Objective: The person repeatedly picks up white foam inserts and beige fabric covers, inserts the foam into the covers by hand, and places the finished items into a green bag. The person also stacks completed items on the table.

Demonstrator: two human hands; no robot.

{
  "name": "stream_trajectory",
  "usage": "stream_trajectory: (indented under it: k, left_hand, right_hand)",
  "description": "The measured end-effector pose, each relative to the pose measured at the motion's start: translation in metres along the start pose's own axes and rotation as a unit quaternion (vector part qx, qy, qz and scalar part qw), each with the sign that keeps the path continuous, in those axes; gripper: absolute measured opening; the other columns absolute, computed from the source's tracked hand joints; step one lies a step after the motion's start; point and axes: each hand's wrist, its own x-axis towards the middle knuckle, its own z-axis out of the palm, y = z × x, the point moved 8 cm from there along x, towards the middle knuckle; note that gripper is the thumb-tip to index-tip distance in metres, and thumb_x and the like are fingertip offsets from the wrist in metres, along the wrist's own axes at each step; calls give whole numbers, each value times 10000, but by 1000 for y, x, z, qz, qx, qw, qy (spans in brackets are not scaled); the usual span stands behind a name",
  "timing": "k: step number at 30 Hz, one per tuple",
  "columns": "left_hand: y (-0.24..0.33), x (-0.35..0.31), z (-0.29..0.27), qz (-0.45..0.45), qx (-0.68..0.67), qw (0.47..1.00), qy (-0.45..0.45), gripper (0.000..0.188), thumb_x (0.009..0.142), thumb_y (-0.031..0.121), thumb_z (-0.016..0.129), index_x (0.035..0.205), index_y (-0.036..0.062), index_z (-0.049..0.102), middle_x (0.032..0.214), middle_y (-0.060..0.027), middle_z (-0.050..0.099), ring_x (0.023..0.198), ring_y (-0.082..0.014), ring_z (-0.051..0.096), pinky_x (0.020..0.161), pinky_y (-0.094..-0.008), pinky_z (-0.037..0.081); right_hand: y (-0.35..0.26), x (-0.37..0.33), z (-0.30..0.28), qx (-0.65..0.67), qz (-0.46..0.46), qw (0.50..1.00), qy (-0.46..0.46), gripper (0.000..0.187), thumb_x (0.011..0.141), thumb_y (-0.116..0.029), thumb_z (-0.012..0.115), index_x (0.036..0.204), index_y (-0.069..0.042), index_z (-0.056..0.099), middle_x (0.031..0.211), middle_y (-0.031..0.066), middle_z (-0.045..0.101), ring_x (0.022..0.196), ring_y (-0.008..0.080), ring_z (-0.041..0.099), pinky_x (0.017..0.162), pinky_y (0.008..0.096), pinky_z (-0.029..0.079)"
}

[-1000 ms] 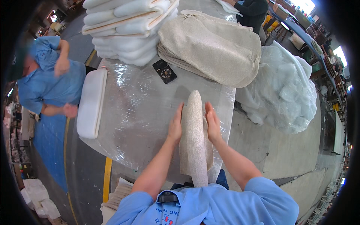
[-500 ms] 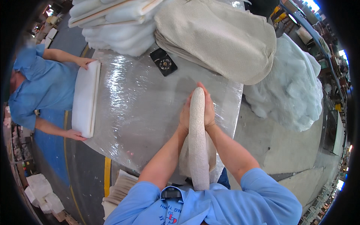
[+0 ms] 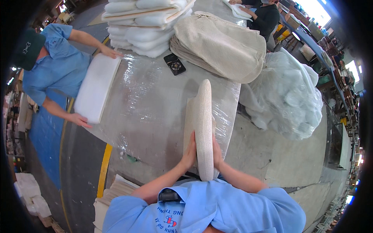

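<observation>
A beige fabric-covered cushion (image 3: 204,128) stands on its edge on the plastic-covered table, its near end against my chest. My left hand (image 3: 189,152) presses against its left face, near the lower part. On the opposite face is my right hand (image 3: 218,153), partly hidden by the cushion's edge. Both palms squeeze the cushion between them. Loose beige cloth shows beyond the cushion on its left. A co-worker at the left, in a blue shirt, has both hands at the ends of a white padded slab (image 3: 97,87) on the table's left edge.
A stack of beige covers (image 3: 221,46) lies at the far side beside piled white padding (image 3: 147,27). Near them is a small black box (image 3: 174,64). A bulging clear plastic bag (image 3: 285,97) stands right of the table (image 3: 151,105). Another person (image 3: 264,17) works at the back.
My hands have slid from the cushion's far end toward my body, along its sides. The co-worker's white slab has tipped flatter, and my view has shifted.
</observation>
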Motion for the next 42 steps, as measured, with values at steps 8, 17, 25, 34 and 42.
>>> stream_trajectory:
  k: [8, 17, 25, 34, 42]
  left_hand:
    - [-9, -146, 8, -16, -73, 989, -131, 914, 1030, 234, 749, 1708, 27, 174, 1719, -199, 317, 1591, -316, 323, 1299, -453, 277]
    - [-78, -165, -101, -110, -474, 790, 373, 581, 1018, 266, 757, 1513, 104, 499, 1423, -74, 633, 1266, -250, 636, 1011, -436, 533]
    - [-68, -196, -156, -112, -391, 779, 478, 464, 1025, 306, 764, 1412, 128, 580, 1231, -38, 671, 1100, -205, 660, 867, -382, 557]
    - [-79, -191, -221, -129, -280, 806, 505, 784, 1092, 551, 581, 1650, 56, 340, 1517, -170, 558, 1334, -305, 590, 1071, -490, 516]
    - [-71, -178, -193, -143, -234, 792, 545, 836, 1100, 593, 532, 1648, 0, 313, 1608, -197, 486, 1454, -330, 500, 1188, -476, 424]
  right_hand:
    - [33, -59, 18, -87, 49, 991, 91, 576, 1159, -391, 450, 1603, -23, 469, 1554, 215, 566, 1440, 314, 539, 1225, 409, 385]
    - [4, -4, 59, -92, 20, 991, -91, 373, 1093, -270, 642, 1370, -24, 689, 1146, 18, 726, 1047, 140, 652, 898, 315, 518]
    - [-87, 95, 23, -98, -65, 993, -18, 312, 1066, -272, 674, 1263, -46, 761, 1026, -12, 721, 897, 87, 613, 792, 284, 489]
    - [-109, 158, 141, -592, -350, 710, -152, 600, 1088, -444, 568, 1556, -70, 542, 1634, 156, 509, 1545, 353, 423, 1242, 575, 333]
    - [-8, 18, 281, -596, -408, 540, -432, 889, 1067, -611, 457, 1695, -12, 263, 1763, 175, 290, 1650, 415, 164, 1329, 598, 99]
